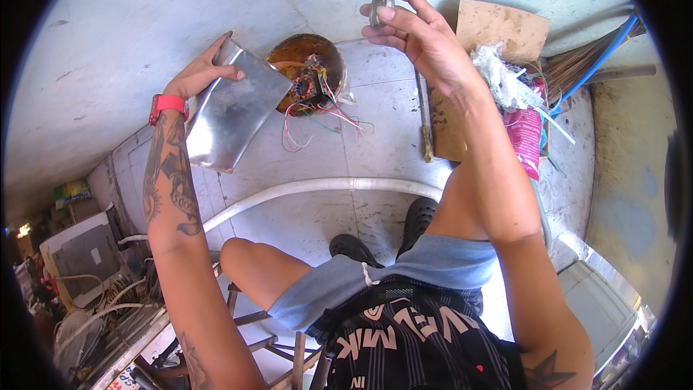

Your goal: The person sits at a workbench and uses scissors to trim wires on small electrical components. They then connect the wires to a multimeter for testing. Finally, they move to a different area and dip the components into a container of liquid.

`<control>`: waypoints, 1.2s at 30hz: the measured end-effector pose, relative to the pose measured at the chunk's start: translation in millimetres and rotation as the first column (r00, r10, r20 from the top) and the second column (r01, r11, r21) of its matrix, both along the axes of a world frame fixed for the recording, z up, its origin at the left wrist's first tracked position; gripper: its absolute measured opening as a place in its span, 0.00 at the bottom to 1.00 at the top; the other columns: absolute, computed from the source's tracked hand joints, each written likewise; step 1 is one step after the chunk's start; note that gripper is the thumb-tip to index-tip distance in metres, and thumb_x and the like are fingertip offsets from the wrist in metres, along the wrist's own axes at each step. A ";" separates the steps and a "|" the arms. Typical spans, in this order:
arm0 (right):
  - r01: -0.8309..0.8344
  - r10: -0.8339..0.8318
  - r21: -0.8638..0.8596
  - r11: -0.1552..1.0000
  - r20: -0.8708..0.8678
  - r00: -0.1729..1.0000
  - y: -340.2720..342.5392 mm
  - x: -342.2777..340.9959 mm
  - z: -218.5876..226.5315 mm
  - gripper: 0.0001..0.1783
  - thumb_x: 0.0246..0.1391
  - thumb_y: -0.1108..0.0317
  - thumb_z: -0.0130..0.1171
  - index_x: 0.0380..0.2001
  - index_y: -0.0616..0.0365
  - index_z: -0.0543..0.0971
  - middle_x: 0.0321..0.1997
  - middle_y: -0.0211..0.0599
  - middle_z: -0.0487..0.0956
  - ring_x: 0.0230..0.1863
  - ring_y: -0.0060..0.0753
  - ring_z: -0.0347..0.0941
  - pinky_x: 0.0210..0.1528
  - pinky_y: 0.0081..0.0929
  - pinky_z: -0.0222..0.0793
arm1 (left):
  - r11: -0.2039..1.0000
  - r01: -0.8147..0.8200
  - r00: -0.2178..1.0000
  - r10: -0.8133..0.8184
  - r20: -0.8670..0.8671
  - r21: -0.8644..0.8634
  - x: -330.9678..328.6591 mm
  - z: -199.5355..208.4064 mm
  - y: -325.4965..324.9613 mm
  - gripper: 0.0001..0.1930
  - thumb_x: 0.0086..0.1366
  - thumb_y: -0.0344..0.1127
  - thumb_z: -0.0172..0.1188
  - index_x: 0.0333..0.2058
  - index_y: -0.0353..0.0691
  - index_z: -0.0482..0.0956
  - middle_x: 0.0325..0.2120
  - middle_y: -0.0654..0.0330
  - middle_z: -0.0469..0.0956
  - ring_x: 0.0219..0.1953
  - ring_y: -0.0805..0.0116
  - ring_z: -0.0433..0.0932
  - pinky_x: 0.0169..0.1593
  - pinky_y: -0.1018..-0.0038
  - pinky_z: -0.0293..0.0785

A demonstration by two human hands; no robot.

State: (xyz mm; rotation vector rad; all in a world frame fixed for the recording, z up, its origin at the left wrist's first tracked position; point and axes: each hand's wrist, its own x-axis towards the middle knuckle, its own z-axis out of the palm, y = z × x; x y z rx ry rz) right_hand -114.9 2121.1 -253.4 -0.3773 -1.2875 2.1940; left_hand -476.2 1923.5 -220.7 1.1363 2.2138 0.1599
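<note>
My left hand [200, 74] grips the upper edge of a shiny, flat-sided sheet-metal piece [237, 110], thumb on its face and fingers behind. Raised at the upper middle, my right hand [426, 37] pinches a small round metal ring-like part [380, 9], which could be a bearing, between thumb and fingers. Just right of the metal piece sits a round, rusty-brown container [282, 53]. In it rests a dark wound component [309, 85], with loose red, white and green wires [330, 107] trailing over the side onto the floor.
A white hose [310, 186] curves across the floor before my dark shoes [355, 248]. A long thin rod [423, 119] lies right of centre. Further right are cardboard [502, 29], a pink bag [525, 133], plastic scraps and a broom [595, 50]. Clutter and appliances [81, 256] stand at left.
</note>
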 end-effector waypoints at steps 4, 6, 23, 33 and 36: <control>0.014 -0.016 0.041 0.999 0.037 0.999 4.1 -1.2 -2.9 0.31 0.64 0.60 0.66 0.64 0.61 0.69 0.58 0.51 0.81 0.51 0.37 0.83 0.63 0.35 0.76 | 0.999 0.024 1.000 -0.023 -0.016 0.043 6.6 1.3 -12.0 0.64 0.42 0.56 0.72 0.77 0.44 0.52 0.71 0.40 0.61 0.72 0.44 0.62 0.73 0.61 0.57; 0.029 -0.032 0.053 0.998 0.059 0.998 5.5 -1.6 -4.9 0.31 0.63 0.59 0.66 0.64 0.61 0.69 0.58 0.51 0.81 0.51 0.37 0.83 0.63 0.35 0.76 | 0.999 0.028 0.999 -0.027 -0.031 0.026 10.8 2.3 -20.0 0.64 0.42 0.57 0.72 0.77 0.45 0.52 0.72 0.39 0.60 0.73 0.44 0.60 0.74 0.61 0.56; 0.033 -0.041 0.123 0.992 0.066 0.997 8.4 -1.7 -12.2 0.33 0.63 0.57 0.67 0.65 0.62 0.70 0.58 0.50 0.81 0.51 0.36 0.82 0.64 0.34 0.75 | 0.995 0.092 0.995 -0.091 0.038 -0.028 27.5 15.1 -23.0 0.60 0.46 0.51 0.72 0.77 0.50 0.52 0.73 0.42 0.59 0.75 0.46 0.58 0.76 0.61 0.52; 0.046 -0.054 0.109 0.993 0.079 0.995 12.5 0.1 -12.1 0.33 0.64 0.56 0.66 0.65 0.61 0.69 0.58 0.49 0.81 0.52 0.36 0.82 0.65 0.34 0.75 | 0.982 0.189 0.982 -0.188 0.035 -0.019 43.7 13.6 10.2 0.60 0.46 0.53 0.72 0.77 0.43 0.52 0.73 0.41 0.59 0.75 0.46 0.58 0.75 0.63 0.52; 0.055 -0.067 0.152 0.987 0.078 0.995 13.0 1.7 -12.6 0.33 0.64 0.56 0.66 0.65 0.61 0.69 0.58 0.49 0.81 0.52 0.36 0.82 0.65 0.34 0.75 | 0.981 0.191 0.981 -0.190 0.049 -0.030 44.4 14.1 17.2 0.61 0.46 0.54 0.71 0.77 0.43 0.51 0.73 0.41 0.59 0.75 0.46 0.58 0.75 0.63 0.52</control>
